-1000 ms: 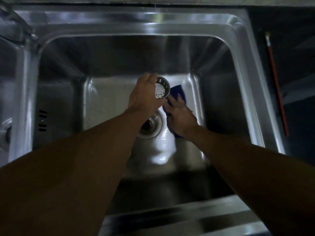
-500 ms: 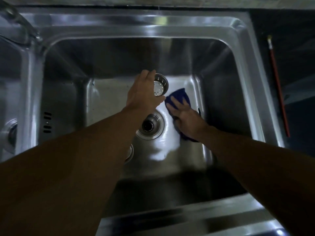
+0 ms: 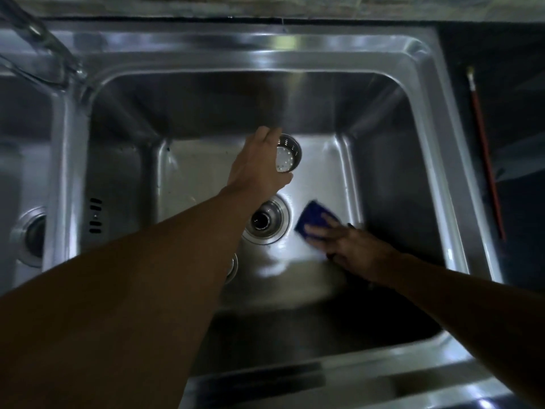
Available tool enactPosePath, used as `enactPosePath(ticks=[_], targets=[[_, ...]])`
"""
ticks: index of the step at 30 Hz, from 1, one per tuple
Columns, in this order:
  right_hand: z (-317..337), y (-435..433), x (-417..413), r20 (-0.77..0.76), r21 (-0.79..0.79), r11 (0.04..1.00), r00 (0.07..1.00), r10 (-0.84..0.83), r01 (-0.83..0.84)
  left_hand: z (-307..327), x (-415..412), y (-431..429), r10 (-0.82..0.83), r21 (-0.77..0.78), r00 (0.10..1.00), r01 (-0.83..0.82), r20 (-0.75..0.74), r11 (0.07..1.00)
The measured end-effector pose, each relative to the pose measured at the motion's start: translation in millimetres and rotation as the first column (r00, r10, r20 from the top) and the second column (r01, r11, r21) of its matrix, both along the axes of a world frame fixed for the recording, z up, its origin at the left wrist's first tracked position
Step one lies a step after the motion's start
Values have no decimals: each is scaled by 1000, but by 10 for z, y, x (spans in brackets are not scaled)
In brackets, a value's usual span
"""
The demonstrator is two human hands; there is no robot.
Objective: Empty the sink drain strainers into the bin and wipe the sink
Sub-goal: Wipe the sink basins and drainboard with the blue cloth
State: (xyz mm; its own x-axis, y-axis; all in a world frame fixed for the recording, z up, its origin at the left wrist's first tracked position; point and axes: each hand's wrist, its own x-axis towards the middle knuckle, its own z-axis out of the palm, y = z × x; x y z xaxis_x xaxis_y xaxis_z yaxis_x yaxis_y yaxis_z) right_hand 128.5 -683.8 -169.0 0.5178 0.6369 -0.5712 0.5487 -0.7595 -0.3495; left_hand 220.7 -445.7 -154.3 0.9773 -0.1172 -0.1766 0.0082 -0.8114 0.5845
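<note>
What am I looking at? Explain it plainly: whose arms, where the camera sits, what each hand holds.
No machine here: these are a person's two bare arms, filmed by one camera worn on their head, looking down into a steel sink. The left hand grips a small perforated metal strainer, held clear of the drain hole, which stands open. The right hand presses a blue cloth flat on the basin floor beside that drain. At far left is a second basin's drain, with the tap above it. On the dark counter at right lies a thin red-handled stick, perhaps a brush.
</note>
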Motion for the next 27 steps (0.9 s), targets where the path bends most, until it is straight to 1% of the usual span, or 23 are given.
enactPosePath(ticks=[2, 4, 5, 7, 8, 10, 11, 13, 15, 17, 19, 23, 27], targets=[[-14, 75, 164, 106, -18, 985, 980, -170, 173, -37, -40, -5, -10, -3, 1000, 10, 4, 1000], [-66, 271, 400, 140, 61, 956, 946, -293, 287, -69, -78, -18, -17, 3, 1000, 17, 6, 1000], [-96, 380, 485, 142, 96, 946, 936, -322, 311, -86, -92, -22, -18, 5, 1000, 18, 5, 1000], [-118, 592, 545, 187, 127, 958, 943, -277, 256, -119, -103, -30, -22, 16, 1000, 22, 6, 1000], [-114, 657, 497, 207, 173, 962, 947, -245, 211, -132, -103, -39, -26, 22, 1000, 26, 0, 999], [-101, 698, 284, 237, 258, 953, 945, -224, 161, -146, -108, -62, -35, 29, 999, 35, -21, 999], [-103, 683, 176, 270, 263, 955, 940, -207, 135, -154, -115, -77, -41, 34, 999, 42, -28, 999], [-149, 602, 43, 259, 223, 968, 950, -172, 115, -172, -132, -111, -52, 45, 998, 54, -27, 998], [-194, 514, 17, 129, 133, 980, 977, -168, 151, -199, -155, -150, -57, 45, 998, 58, -29, 997], [-198, 451, 7, 58, 119, 970, 974, -218, 210, -237, -177, -192, -63, 43, 997, 65, -35, 997], [-156, 433, -40, 57, 134, 956, 961, -271, 262, -280, -199, -222, -68, 43, 997, 69, -34, 997], [-96, 432, -133, 74, 106, 930, 930, -361, 352, -346, -226, -236, -71, 29, 997, 72, -23, 997], [-71, 344, -189, 78, -5, 938, 935, -346, 348, -359, -219, -239, -74, 18, 997, 74, -31, 997]])
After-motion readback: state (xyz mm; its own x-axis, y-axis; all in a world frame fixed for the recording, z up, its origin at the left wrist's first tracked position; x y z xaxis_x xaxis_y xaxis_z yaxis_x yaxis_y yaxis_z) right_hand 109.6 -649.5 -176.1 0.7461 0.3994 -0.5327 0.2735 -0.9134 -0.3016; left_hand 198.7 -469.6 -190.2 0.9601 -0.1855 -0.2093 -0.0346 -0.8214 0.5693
